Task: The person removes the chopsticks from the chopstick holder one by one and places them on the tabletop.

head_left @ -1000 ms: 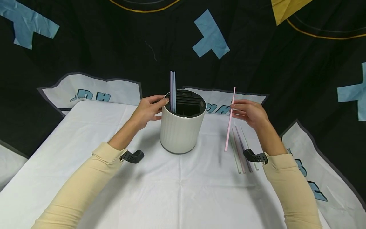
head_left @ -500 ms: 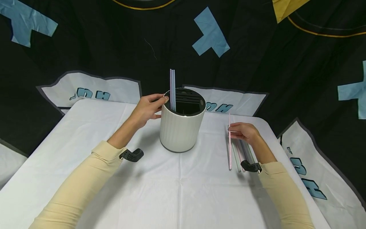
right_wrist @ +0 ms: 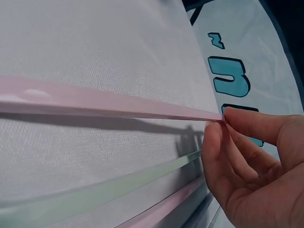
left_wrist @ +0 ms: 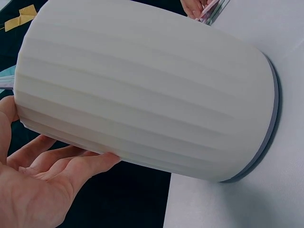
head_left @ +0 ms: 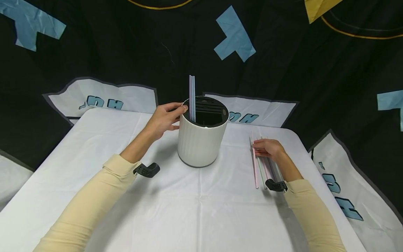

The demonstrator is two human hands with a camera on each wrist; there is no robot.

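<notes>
A white ribbed cylindrical holder [head_left: 199, 147] with a black slotted top stands upright in the head view. Several pale lilac and blue straws [head_left: 192, 96] rise from the left side of its opening. My left hand [head_left: 167, 120] grips the holder's upper left side, thumb at the rim and fingers against the wall. To the right, my right hand [head_left: 269, 147] pinches a pink straw [right_wrist: 109, 102] between thumb and fingertips, just above the cloth. Below that hand lie a pale green straw [right_wrist: 114, 190], another pink straw [right_wrist: 166, 204] and darker ones, partly hidden.
White cloth [head_left: 157, 210] covers the table. A black backdrop [head_left: 126, 42] with blue patches hangs behind it, its white lettered strips [head_left: 126, 98] near the table's far edge. A dark wrist camera [head_left: 275, 185] overhangs the near ends of the loose straws.
My right hand has come down and slightly nearer with the pink straw, from raised above the table to beside the loose straws. The left hand and the holder stay in place.
</notes>
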